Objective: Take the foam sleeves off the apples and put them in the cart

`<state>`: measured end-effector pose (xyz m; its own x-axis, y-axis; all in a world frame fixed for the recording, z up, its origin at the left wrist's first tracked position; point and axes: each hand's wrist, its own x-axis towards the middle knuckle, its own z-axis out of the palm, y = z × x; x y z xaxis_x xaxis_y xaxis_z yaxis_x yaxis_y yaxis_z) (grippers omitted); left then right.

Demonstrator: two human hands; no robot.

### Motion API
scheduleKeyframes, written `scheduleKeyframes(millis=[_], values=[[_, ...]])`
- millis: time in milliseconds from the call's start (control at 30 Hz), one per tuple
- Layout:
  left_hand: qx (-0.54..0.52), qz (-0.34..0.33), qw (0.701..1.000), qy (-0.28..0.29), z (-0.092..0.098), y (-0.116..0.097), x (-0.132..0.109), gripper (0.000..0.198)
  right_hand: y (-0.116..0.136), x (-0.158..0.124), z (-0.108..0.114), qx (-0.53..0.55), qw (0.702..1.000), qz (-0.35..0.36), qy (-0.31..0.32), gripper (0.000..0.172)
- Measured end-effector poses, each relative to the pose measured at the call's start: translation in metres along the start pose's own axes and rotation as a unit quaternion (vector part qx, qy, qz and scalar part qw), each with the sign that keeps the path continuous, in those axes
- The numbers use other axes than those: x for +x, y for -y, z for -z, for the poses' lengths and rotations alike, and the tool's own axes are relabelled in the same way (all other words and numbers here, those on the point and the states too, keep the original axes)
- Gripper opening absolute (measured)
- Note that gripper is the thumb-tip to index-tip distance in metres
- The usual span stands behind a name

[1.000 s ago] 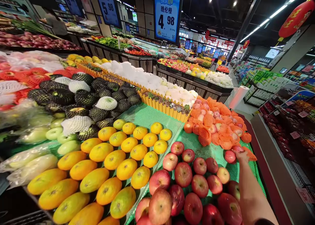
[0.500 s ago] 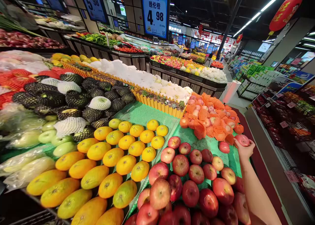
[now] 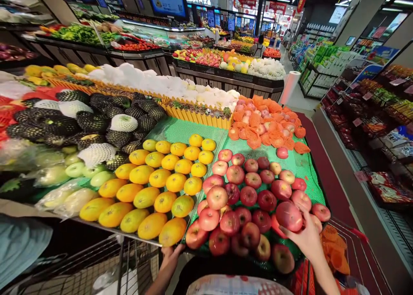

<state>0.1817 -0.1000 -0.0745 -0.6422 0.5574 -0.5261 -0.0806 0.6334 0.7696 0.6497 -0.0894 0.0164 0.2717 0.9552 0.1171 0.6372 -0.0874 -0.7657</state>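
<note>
My right hand [image 3: 305, 234] is closed around a large red apple [image 3: 289, 216], above the front right of the pile of red apples [image 3: 229, 222]. The thumb lies under the apple's near side, and the other fingers are mostly hidden behind it. My left hand [image 3: 171, 257] is at the display's front edge, just below the nearest oranges [image 3: 173, 231]. Its fingertips are partly hidden there, so its grip is unclear. Rows of oranges lie left of the apples on the green mat [image 3: 206, 133].
Apples in orange foam nets [image 3: 266, 122] lie at the back right. Dark netted melons [image 3: 106, 114] and bagged pale fruit [image 3: 72, 198] are on the left. A shopping cart [image 3: 129, 260] stands in front, and orange foam nets [image 3: 335, 249] lie at lower right. Packed shelves [image 3: 383, 114] line the right.
My right hand has come back from the far right edge toward me, with a red apple in it. My left hand has come into view at the front edge. The view has shifted.
</note>
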Motion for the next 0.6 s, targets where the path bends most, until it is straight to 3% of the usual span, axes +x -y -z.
scheduleKeyframes(millis=[67, 267, 600], values=[[-0.004, 0.005, 1.000, 0.027, 0.001, 0.001, -0.003, 0.048, -0.006, -0.026, -0.017, -0.005, 1.000, -0.002, 0.003, 0.089], [0.028, 0.007, 0.999, 0.021, -0.001, 0.008, -0.009, 0.038, -0.011, -0.071, -0.045, 0.006, 0.997, -0.042, 0.071, 0.092], [0.012, 0.006, 0.999, 0.045, 0.002, 0.017, -0.006, 0.043, -0.025, -0.074, -0.050, -0.026, 0.995, -0.025, 0.090, 0.103]])
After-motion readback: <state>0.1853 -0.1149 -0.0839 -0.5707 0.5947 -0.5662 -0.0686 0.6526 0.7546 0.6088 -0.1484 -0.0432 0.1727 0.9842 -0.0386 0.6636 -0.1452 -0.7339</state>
